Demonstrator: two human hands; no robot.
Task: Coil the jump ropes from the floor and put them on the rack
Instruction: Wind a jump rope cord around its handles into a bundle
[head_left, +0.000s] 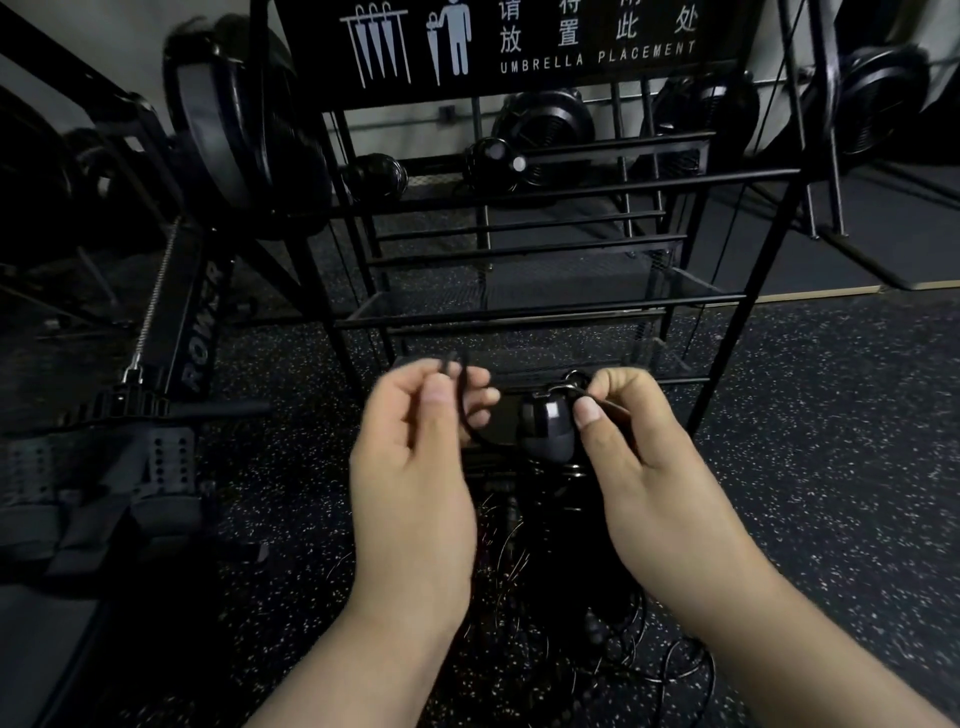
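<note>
Coiling step: left hand (415, 447) pinches the thin black rope cord (464, 410); right hand (644, 457) pinches the glossy black handle (545, 423) at three o'clock; next, wind loops toward the black wire rack (519, 306) at twelve

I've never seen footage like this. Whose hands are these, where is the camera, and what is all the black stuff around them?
There is no robot here: these are a person's two bare hands, filmed by one camera worn on the head, looking forward and down.

The left hand pinches a thin black cord. The right hand grips the rope's rounded black handle where the cord joins it. It looks like the cord is being coiled.

Below the hands, more ropes lie tangled on the dark speckled floor.

Straight ahead stands a black metal rack with a sign reading "Umbrella Placement". Two coiled bundles already sit on its upper shelf. At the left is a rowing machine.

The picture is dark and the hands are slightly blurred, so finer details are unclear.
</note>
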